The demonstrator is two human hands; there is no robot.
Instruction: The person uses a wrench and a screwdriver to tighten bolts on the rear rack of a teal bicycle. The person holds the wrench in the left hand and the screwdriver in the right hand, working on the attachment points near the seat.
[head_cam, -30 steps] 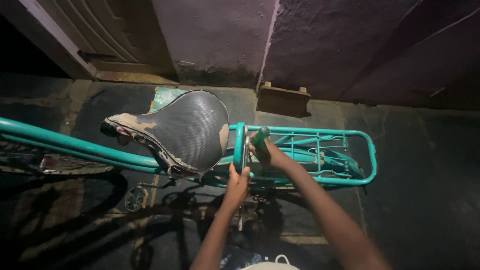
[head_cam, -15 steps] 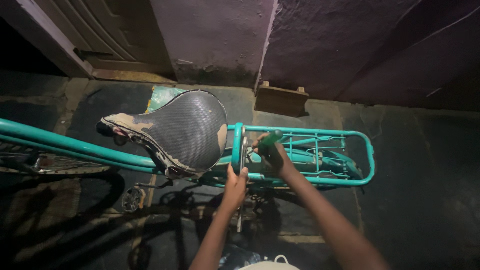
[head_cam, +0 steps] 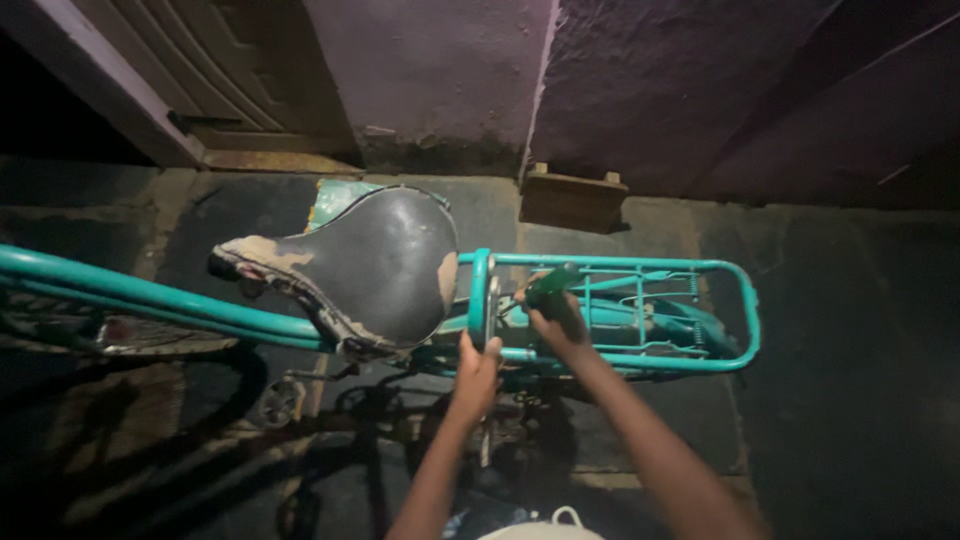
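Observation:
A teal bicycle stands side-on below me, with a worn black saddle point(head_cam: 375, 265) and a teal rear carrier rack point(head_cam: 700, 355). My left hand point(head_cam: 477, 368) presses against the rack's front upright just behind the saddle. My right hand point(head_cam: 553, 312) is closed around a dark green tool handle point(head_cam: 553, 280) held at the rack's front end, beside a small metal part on the upright. The tool's tip is hidden behind the hand and rack bars.
The teal frame tube point(head_cam: 150, 295) runs off to the left above the dim wheel and chain area. A small wooden block point(head_cam: 573, 198) sits against the rough purple wall. A door frame point(head_cam: 120, 95) stands at upper left. The floor is dark concrete.
My right hand with the green tool has shifted slightly along the rack's front end. The left hand stays pressed on the upright. The view has barely moved.

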